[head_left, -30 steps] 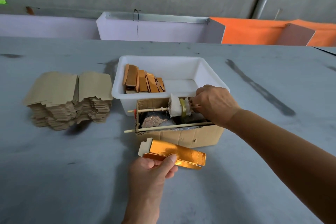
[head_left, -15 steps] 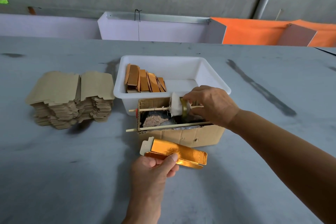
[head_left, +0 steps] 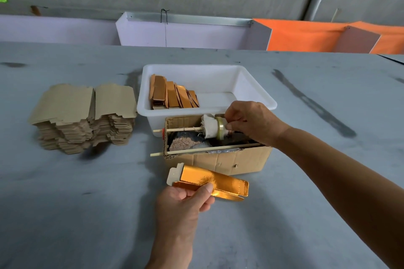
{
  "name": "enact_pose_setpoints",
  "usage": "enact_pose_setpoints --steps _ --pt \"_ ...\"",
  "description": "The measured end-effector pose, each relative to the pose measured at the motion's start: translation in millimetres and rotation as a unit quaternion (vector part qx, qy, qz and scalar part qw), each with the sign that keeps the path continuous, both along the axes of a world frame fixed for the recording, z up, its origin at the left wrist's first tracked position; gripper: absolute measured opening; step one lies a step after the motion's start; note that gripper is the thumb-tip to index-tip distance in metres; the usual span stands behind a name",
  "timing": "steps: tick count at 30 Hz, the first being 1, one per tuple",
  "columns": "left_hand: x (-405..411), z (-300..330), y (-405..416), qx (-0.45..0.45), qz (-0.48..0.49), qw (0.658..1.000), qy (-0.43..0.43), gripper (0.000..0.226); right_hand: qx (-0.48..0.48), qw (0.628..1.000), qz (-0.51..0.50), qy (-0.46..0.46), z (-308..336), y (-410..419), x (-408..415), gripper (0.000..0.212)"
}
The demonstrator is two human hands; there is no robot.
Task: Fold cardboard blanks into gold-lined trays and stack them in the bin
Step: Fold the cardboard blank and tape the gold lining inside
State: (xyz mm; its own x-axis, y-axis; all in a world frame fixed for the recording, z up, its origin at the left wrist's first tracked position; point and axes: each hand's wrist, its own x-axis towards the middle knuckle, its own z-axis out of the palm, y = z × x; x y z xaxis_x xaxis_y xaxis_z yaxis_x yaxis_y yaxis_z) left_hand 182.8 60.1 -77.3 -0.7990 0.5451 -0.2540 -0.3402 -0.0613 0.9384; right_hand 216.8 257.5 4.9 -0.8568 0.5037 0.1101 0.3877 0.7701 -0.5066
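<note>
My left hand [head_left: 184,204] pinches a half-folded gold-lined blank [head_left: 215,183] just above the table, in front of a small cardboard box [head_left: 236,160]. My right hand [head_left: 251,123] reaches over that box and grips the right end of a cloth-wrapped roller [head_left: 212,126] on a wooden stick lying across the box top. Behind the box stands the white bin [head_left: 260,91], with several folded gold trays [head_left: 172,94] leaning in its left part. A tall stack of brown cardboard blanks [head_left: 85,116] sits at the left.
A second wooden stick [head_left: 196,150] lies across the box's near edge, its tip jutting out to the left. Purple and orange partition boards [head_left: 185,33] line the far edge of the grey table [head_left: 65,203].
My right hand has shifted slightly right along the stick and the cloth roller has turned and tilted with it. My left hand keeps the gold blank in about the same place.
</note>
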Motion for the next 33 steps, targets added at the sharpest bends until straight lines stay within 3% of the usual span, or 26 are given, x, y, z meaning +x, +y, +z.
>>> enact_pose_setpoints --steps 5,10,15,19,33 --pt "-0.6 -1.0 1.2 -0.002 -0.002 1.0 0.005 0.006 0.005 0.999 -0.02 0.029 -0.5 -4.9 3.7 0.014" --pt "-0.6 -2.0 2.2 -0.015 -0.005 1.0 0.024 0.009 0.014 0.99 -0.106 0.088 3.3 -15.3 9.7 0.005" --pt "-0.5 -3.1 1.5 -0.015 -0.004 0.999 0.028 0.01 -0.047 0.984 -0.165 -0.052 1.2 -26.2 5.8 0.014" --pt "-0.7 -3.0 2.4 -0.01 -0.005 0.999 0.03 0.016 -0.054 0.974 -0.195 -0.103 1.7 -28.6 0.6 0.023" --pt "-1.0 -0.3 1.6 -0.001 -0.01 1.0 0.022 0.013 -0.137 0.961 -0.233 -0.061 2.9 -32.8 -13.0 0.033"
